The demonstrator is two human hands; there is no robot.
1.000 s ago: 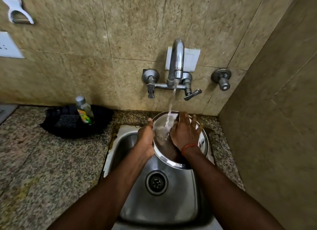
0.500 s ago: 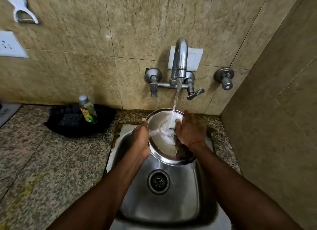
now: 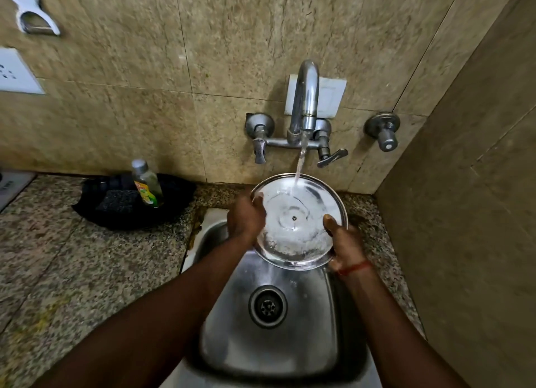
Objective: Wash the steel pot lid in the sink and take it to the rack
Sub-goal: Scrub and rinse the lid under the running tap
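Head view: steel pot lid [image 3: 295,222] is held over the back end of the sink [image 3: 269,355], tilted with its inner face toward the camera, directly under the tap [image 3: 304,97]. The water stream [image 3: 298,170] is running and hits the upper part of the lid; the lid face looks wet and filmy. Both hands are clamped on the lid, on opposite sides. Left hand [image 3: 245,218] grips the left rim, fingers wrapped over the edge. Right hand [image 3: 346,244] grips the lower right rim, thumb lying on the inner face. A red thread [image 3: 355,268] sits on the right wrist. The drain [image 3: 268,306] is in the sink floor below the lid. On the granite counter [image 3: 87,266] left of the sink, against the wall: a dark cloth-like heap [image 3: 116,211] with a small clear bottle [image 3: 146,184] standing at it. Separate valve knob [image 3: 383,129] on the wall right of the tap. White peeler [image 3: 29,13] hangs at top left, socket plate [image 3: 14,74] below it. Rack is not in frame.
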